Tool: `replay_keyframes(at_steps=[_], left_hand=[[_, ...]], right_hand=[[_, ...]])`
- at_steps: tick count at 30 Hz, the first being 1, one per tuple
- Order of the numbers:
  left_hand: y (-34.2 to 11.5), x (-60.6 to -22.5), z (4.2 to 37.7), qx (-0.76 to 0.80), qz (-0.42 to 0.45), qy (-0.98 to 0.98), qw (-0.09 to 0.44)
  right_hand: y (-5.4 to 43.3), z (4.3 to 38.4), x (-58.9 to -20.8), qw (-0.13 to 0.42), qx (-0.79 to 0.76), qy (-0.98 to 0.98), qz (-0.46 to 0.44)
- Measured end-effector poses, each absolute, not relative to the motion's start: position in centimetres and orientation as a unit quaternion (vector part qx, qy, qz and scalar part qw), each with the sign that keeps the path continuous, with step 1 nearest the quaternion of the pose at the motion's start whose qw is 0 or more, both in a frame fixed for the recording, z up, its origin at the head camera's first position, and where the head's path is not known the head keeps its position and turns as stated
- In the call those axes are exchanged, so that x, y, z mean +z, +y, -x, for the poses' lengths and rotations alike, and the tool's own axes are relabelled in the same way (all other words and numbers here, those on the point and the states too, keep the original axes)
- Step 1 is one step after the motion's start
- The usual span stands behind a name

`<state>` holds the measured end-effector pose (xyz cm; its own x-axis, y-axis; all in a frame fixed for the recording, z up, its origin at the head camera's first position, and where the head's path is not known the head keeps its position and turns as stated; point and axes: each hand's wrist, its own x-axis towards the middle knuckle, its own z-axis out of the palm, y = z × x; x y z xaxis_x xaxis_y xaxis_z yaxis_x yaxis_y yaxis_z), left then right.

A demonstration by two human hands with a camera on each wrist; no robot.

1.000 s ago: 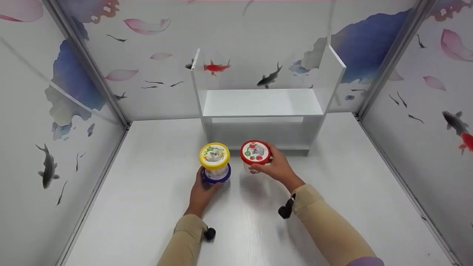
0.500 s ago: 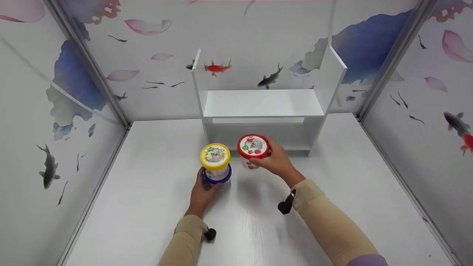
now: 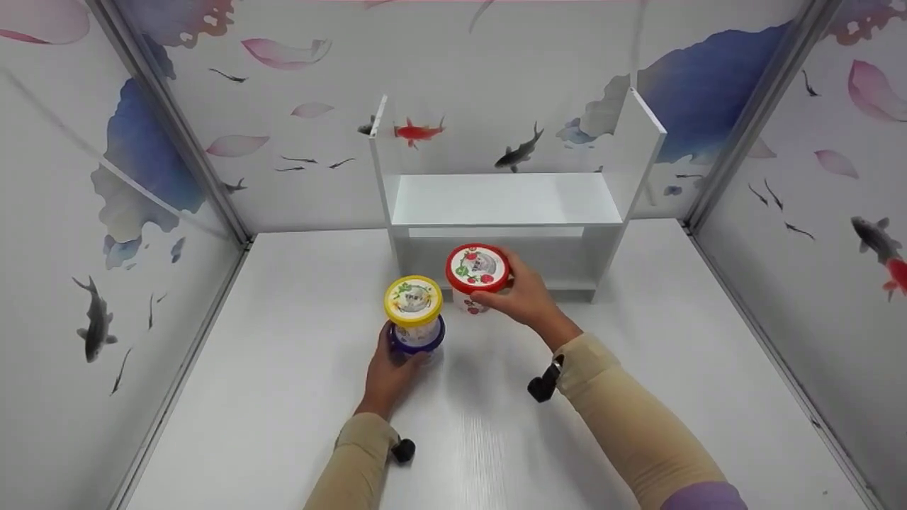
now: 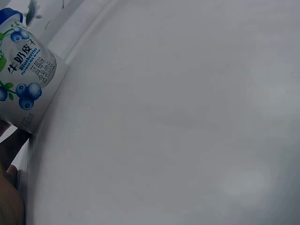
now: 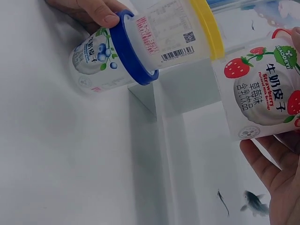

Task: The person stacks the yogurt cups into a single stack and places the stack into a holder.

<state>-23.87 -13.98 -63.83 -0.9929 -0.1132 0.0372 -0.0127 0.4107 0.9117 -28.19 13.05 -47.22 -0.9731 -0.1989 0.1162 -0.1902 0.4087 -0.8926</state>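
My left hand [image 3: 386, 374] grips the lower tub, a white blueberry milk-drink tub with a blue lid [image 5: 134, 47], standing on the table. A yellow-lidded tub [image 3: 414, 300] is stacked upright on that blue lid. My right hand [image 3: 526, 292] holds a strawberry milk-drink tub with a red lid [image 3: 478, 266], thumb at its near side and fingers round the right. This tub is off the table, beside and slightly beyond the yellow lid; its shadow falls on the table. In the left wrist view, only the blueberry tub [image 4: 30, 70] and part of the left hand show.
A white shelf unit [image 3: 506, 200] with two upright side panels stands behind the tubs on the white table [image 3: 297, 304]. Walls printed with fish and petals [image 3: 237, 146] enclose the table at the back and both sides.
My right hand has lifted the strawberry tub and moved it left and away from me, nearer the yellow lid. The left hand and the two stacked tubs stay in place.
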Motion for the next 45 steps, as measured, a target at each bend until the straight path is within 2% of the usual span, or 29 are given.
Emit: replay_keyframes(at_steps=[26, 45], left_hand=[[-13.6, -63.6, 23.5, -0.56, -0.072, -0.825, 0.019], [-13.3, -63.1, 23.6, -0.563, -0.093, -0.821, 0.007]], right_hand=[[8.7, 28.3, -45.3, -0.025, -0.542, 0.815, 0.205], [5.7, 28.3, -45.4, 0.006, -0.542, 0.813, 0.21]])
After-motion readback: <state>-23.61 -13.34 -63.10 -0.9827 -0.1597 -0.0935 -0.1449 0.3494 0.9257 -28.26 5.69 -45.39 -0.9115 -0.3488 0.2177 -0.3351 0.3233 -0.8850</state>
